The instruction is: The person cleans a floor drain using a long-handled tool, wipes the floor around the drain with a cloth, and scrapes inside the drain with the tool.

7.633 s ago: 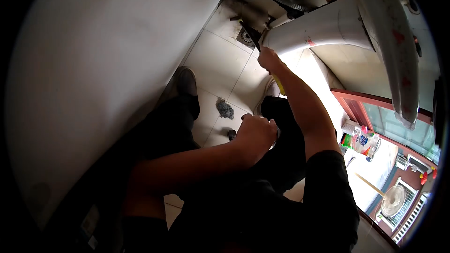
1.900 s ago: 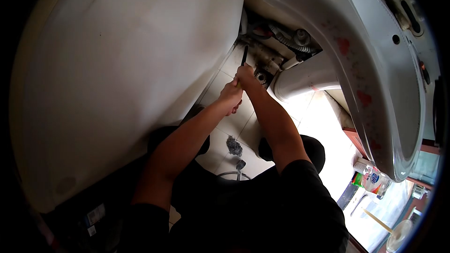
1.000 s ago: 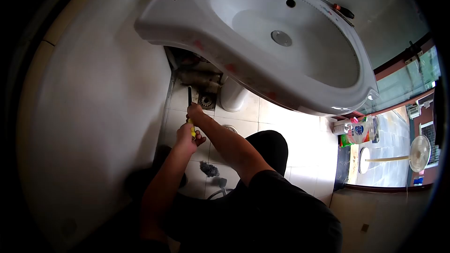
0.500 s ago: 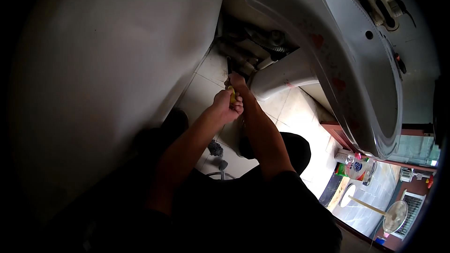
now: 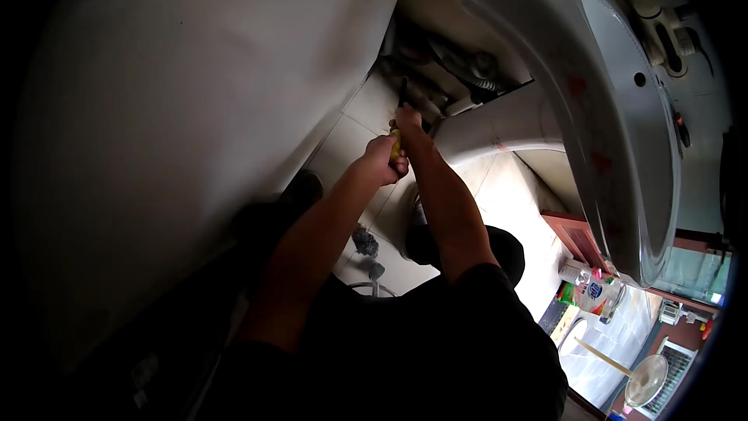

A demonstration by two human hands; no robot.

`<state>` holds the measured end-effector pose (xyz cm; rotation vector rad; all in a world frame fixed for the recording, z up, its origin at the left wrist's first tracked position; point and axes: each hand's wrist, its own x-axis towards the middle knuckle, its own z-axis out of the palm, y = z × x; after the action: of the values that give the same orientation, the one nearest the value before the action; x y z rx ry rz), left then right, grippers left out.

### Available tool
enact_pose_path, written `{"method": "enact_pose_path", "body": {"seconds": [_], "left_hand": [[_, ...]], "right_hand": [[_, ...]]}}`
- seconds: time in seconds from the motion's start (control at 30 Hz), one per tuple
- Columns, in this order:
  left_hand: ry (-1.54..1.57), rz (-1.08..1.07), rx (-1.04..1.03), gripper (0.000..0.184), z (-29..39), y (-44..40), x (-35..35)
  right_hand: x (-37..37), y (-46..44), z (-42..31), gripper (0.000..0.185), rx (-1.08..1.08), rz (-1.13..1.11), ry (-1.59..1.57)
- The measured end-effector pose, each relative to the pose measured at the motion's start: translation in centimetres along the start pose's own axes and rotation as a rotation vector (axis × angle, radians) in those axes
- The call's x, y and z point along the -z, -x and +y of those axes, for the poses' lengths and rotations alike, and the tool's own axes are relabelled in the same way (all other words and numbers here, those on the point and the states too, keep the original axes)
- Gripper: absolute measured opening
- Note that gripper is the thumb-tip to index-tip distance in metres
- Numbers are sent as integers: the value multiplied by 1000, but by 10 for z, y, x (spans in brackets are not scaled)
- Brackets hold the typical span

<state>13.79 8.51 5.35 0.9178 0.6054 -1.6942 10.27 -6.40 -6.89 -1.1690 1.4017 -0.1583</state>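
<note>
My left hand (image 5: 385, 160) is closed around a yellow handle (image 5: 396, 144), low over the tiled floor beside the sink pedestal. Just ahead of it, my right hand (image 5: 409, 119) is closed too, its wrist close against the left fingers. A dark, narrow bar (image 5: 403, 92) sticks out beyond the right hand toward the grimy pipes (image 5: 425, 93) in the corner. Whether the bar and the yellow handle are one tool I cannot tell; the fingers hide the join. A ribbed drain hose (image 5: 479, 74) lies behind the pedestal (image 5: 499, 129).
The sink basin (image 5: 573, 109) overhangs on the right, with a tap (image 5: 666, 43) at its edge. A pale wall panel (image 5: 234, 93) closes off the left. A dark brush (image 5: 365, 242) lies on the floor near my feet. Bottles and bags (image 5: 592, 288) stand at lower right.
The view has shifted, so sink, pipes and hands sit further right in the picture. Both hands keep their grip near the pipes; the left wrist looks slightly turned.
</note>
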Motion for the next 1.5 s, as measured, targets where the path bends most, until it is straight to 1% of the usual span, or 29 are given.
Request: {"method": "enact_pose_path", "body": {"seconds": [0.03,0.1,0.13,0.17,0.23,0.27,0.33,0.37,0.43,0.47,0.6,0.73,0.83,0.9,0.93,1.03,1.07,1.1,1.17,1.2,1.23,1.27,1.3,1.37,1.4,1.43,1.47,1.5], "left_hand": [[6,-1,-12,24,5,-1,-1],[25,-51,97,25,3,9,-3],[8,-79,163,23,2,1,6],[10,-81,163,23,1,-10,11],[-28,46,120,25,1,-27,18],[-39,79,85,26,9,-27,14],[-27,78,106,26,6,-23,10],[-19,71,125,26,5,-17,4],[-26,45,104,25,-13,0,4],[-21,65,86,24,-21,11,2],[14,154,52,23,-32,32,-5],[13,154,13,21,-42,39,-7],[56,110,8,18,-38,26,-2],[51,43,-62,15,-29,6,-1],[61,4,-64,16,-27,-2,2],[59,70,-86,17,-30,6,-7],[54,69,-79,17,-31,9,-10],[61,102,-83,18,-35,15,-13],[75,135,-83,18,-40,19,-14],[53,98,-88,17,-42,19,-13],[28,61,-91,16,-43,20,-14],[-7,110,-117,15,-45,26,-20],[-7,112,-107,15,-48,35,-27],[-178,157,-194,19,-54,52,-36],[-244,123,-220,29,-58,53,-33],[-242,123,-213,29,-59,59,-34],[-312,153,-248,31,-60,69,-36],[-380,184,-282,32,-61,81,-37]], "right_hand": [[0,-6,-3,56,9,-9,5],[1,1,3,59,-120,-3,-127],[0,6,7,60,-107,13,-151],[-1,2,8,60,-107,13,-149],[-4,-4,12,62,-21,94,-28],[-4,-3,7,62,-18,89,-25],[-2,3,0,62,-52,45,-254],[-2,5,2,62,-51,46,-256],[4,16,12,63,-99,18,-115],[3,27,18,62,-104,33,-176],[-5,47,20,57,-117,56,-165],[-6,58,15,56,-125,13,-89],[-4,45,11,56,-81,-45,-76],[-3,31,2,57,-78,-46,-115],[-3,26,-1,58,-78,-58,-84],[-3,34,-5,56,-60,-4,-78],[-3,36,1,50,-25,15,-69],[-1,37,3,50,-33,19,-70],[5,30,4,43,48,-67,125],[9,24,8,33,56,-87,109],[15,13,10,33,54,-85,106],[25,-20,27,31,280,-165,295],[35,-51,47,32,505,-246,486],[39,-43,53,35,719,-329,681],[35,-6,25,34,262,-282,324],[32,27,-2,32,-183,-215,-37],[31,51,-11,28,-202,-214,1],[32,67,-13,28,-207,-214,3]]}}
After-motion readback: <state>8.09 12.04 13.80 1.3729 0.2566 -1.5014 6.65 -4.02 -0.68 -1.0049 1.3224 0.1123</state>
